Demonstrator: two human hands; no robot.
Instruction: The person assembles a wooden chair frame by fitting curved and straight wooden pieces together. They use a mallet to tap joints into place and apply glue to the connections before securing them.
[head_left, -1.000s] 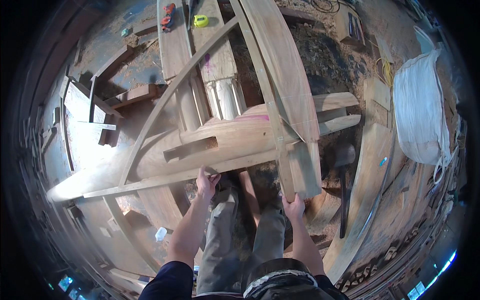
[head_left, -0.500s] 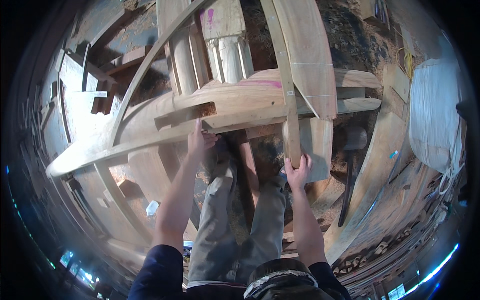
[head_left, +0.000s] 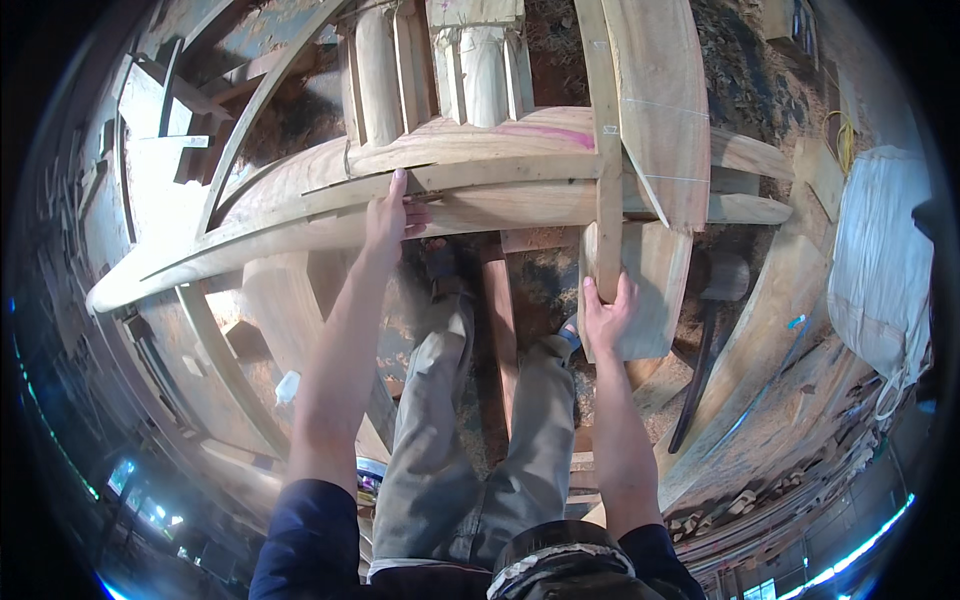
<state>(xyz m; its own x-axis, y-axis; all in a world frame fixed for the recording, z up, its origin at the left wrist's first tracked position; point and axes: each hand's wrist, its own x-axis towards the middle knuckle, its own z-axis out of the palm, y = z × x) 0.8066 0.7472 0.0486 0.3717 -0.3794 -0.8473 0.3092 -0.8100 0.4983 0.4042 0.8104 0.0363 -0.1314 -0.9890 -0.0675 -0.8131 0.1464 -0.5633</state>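
A light wooden frame made of thin strips lies across a thick, curved, pale timber (head_left: 480, 212) in front of me. Its crossbar (head_left: 510, 172) meets a straight upright strip (head_left: 606, 110) on the right, and a bent strip (head_left: 265, 100) rises from its left part. My left hand (head_left: 392, 212) is closed on the crossbar, thumb on top and fingers curled at the near side. My right hand (head_left: 608, 312) grips the lower end of the upright strip, beside a flat board (head_left: 655, 290). Past the timber stand short rounded wood pieces (head_left: 482, 75).
A mallet (head_left: 722, 275) with a dark handle lies to the right, near a long curved plank (head_left: 765, 330). Farther right is a white sack (head_left: 880, 270). A small white bottle (head_left: 288, 388) sits at the left among timbers. Sawdust and wood scraps cover the floor.
The wooden frame has moved away from me across the timber, both hands keeping hold. More of the timber's near face now shows below the crossbar. The view has also shifted.
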